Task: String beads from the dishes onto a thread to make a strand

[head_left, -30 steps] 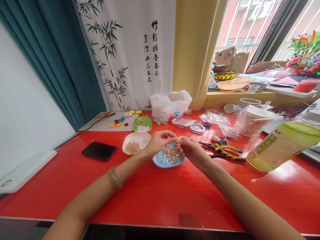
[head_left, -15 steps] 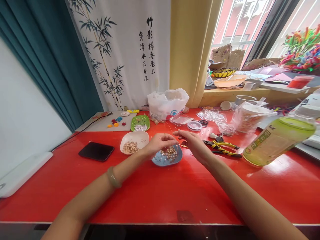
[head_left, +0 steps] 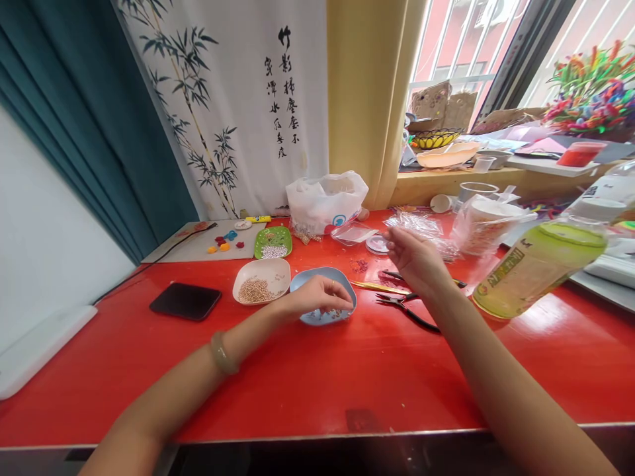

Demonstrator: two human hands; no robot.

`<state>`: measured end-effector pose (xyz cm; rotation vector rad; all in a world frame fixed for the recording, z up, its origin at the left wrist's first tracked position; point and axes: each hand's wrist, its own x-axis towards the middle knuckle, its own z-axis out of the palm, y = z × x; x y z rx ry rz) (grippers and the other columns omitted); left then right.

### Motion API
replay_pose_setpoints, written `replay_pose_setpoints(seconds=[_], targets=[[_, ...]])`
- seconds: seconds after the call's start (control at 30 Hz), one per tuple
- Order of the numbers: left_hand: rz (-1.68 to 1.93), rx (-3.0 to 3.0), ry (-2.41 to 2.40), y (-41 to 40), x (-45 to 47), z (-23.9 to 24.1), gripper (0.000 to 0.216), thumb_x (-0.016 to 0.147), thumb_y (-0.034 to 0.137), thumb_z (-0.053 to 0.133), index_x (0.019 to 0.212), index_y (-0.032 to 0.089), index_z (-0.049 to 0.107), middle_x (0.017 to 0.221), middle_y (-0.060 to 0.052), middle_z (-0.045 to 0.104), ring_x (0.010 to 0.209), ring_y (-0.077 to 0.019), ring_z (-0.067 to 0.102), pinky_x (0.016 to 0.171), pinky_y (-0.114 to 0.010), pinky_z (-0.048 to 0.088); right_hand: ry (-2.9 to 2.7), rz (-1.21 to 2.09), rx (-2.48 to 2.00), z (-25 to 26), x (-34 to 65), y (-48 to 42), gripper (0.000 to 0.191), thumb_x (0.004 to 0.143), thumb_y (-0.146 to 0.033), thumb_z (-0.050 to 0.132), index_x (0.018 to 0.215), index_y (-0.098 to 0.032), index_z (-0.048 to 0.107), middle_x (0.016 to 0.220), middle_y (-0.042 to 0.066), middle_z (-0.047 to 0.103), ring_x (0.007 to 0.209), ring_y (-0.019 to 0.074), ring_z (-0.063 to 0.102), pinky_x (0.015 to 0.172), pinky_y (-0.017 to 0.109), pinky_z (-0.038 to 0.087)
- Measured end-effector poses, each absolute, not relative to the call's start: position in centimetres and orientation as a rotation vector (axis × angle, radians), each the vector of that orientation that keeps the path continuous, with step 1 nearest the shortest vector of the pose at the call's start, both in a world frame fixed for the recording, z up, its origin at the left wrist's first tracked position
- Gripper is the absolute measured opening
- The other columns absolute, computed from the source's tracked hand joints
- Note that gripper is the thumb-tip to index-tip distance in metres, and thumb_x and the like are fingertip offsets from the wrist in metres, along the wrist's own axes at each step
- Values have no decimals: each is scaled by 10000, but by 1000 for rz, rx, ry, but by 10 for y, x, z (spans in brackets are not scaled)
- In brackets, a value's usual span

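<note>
My left hand [head_left: 323, 295] is over the blue dish [head_left: 308, 277], its fingers pinched and pointing down near the right rim. Gold beads [head_left: 337, 312] show in the dish below the fingers, and the hand hides part of them. Higher and to the right, my right hand [head_left: 415, 256] is raised above the table with thumb and fingertips pressed together. Whatever either pinch holds is too small to make out. Below my right hand lie black-handled pliers [head_left: 397, 300] and gold tweezers [head_left: 380, 287].
On the red table [head_left: 278, 377], a cream dish of gold beads [head_left: 255, 289] and a green tray [head_left: 274, 237] sit to the left. A phone [head_left: 186, 301] lies further left. A plastic bag [head_left: 325, 201] stands behind, and a large drink bottle [head_left: 533, 268] is at right.
My right hand has moved up and to the right, away from my left hand. My left hand has dropped lower over the blue dish. The view has shifted slightly.
</note>
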<state>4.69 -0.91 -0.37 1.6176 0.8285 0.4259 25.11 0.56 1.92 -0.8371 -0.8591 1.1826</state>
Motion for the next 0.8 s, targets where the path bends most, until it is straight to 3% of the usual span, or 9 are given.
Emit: replay_pose_setpoints(seconds=[0.13, 0.27, 0.5, 0.8], targets=[[410, 1741, 804, -9, 45, -3, 262, 612, 356, 617, 765, 150, 668, 709, -47, 631, 499, -68, 451, 446, -200, 324, -801, 1178, -784, 20, 259, 8, 106, 626, -198, 689, 701, -180, 616, 651, -33, 600, 529, 20, 520, 477, 94, 446], [530, 1870, 912, -2, 38, 0, 268, 662, 319, 567, 850, 155, 666, 783, -66, 658, 629, -117, 549, 553, -221, 405, -832, 1206, -774, 20, 252, 5, 108, 625, -202, 691, 706, -165, 629, 631, -29, 579, 504, 13, 492, 428, 86, 420], [530, 2008, 970, 15, 26, -9, 218, 651, 285, 557, 786, 149, 659, 794, -63, 660, 692, -147, 583, 601, -236, 428, -829, 1229, -694, 31, 250, 0, 135, 593, -205, 707, 664, -188, 594, 580, -47, 527, 477, 18, 450, 386, 116, 370], [464, 2184, 1066, 5, 38, -16, 148, 663, 228, 538, 727, 178, 661, 777, -27, 667, 708, -140, 578, 641, -234, 412, -1019, 1081, -729, 43, 261, -9, 142, 728, -376, 551, 643, -262, 540, 568, -42, 469, 475, 70, 394, 411, 223, 291]])
